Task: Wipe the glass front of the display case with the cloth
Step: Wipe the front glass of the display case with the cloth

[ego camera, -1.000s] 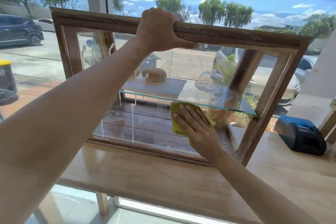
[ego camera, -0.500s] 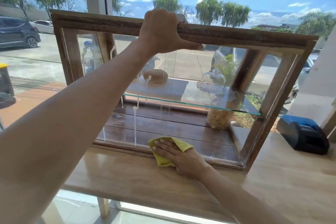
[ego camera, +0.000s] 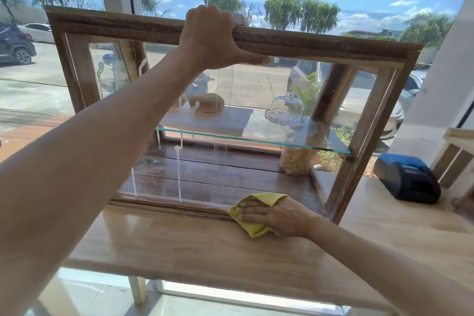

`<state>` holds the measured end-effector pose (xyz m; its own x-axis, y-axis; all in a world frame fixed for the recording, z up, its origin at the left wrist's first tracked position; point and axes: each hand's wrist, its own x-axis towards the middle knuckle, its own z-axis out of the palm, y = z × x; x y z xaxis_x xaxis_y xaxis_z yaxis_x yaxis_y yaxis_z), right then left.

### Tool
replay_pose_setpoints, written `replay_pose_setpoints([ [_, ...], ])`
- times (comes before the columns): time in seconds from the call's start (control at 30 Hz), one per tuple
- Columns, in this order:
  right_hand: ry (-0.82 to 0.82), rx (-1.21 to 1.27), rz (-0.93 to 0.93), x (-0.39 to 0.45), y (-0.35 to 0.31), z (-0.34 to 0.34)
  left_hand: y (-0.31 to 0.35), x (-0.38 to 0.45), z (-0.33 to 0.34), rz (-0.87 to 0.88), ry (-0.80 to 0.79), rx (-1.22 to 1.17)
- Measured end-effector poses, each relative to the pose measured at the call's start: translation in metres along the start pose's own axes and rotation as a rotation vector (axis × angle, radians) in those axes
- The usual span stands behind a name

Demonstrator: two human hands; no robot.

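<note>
While the left hand (ego camera: 213, 36) grips the display case (ego camera: 359, 51) top rail, the right hand (ego camera: 274, 214) should press the cloth (ego camera: 252, 226) flat from the glass front's (ego camera: 256, 90) bottom edge toward what seem foam drips (ego camera: 178, 169).

The display case (ego camera: 307, 45) is a rough dark-wood frame with glass panes, standing upright on the bench. White streaks run down the left part of its glass front (ego camera: 205, 167), reaching the bottom rail. The cloth (ego camera: 252, 228), yellow and crumpled, lies pressed against the lower edge of the glass, right of centre.
</note>
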<state>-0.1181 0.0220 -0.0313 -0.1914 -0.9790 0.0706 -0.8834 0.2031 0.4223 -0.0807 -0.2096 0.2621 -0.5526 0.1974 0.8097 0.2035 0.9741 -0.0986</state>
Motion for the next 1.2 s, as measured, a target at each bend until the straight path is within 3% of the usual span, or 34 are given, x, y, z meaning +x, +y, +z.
replay_pose_setpoints([
  [0.5, -0.054, -0.068, 0.076, -0.105, 0.021, -0.004, 0.000, 0.000, 0.002, 0.011, 0.011, 0.000],
  [0.67, -0.151, -0.047, 0.121, -0.127, 0.016, -0.012, 0.000, -0.001, 0.001, 0.025, 0.009, 0.011],
  [0.93, -0.112, -0.085, 0.215, -0.137, -0.002, -0.019, 0.001, -0.001, -0.001, 0.032, -0.010, 0.001],
  [1.03, 0.041, -0.148, 0.254, -0.124, -0.013, -0.027, 0.002, 0.000, -0.002, 0.014, -0.023, 0.003],
  [1.2, 0.522, -0.170, 0.253, -0.048, -0.022, -0.057, 0.002, 0.000, 0.000, -0.004, -0.028, 0.008],
])
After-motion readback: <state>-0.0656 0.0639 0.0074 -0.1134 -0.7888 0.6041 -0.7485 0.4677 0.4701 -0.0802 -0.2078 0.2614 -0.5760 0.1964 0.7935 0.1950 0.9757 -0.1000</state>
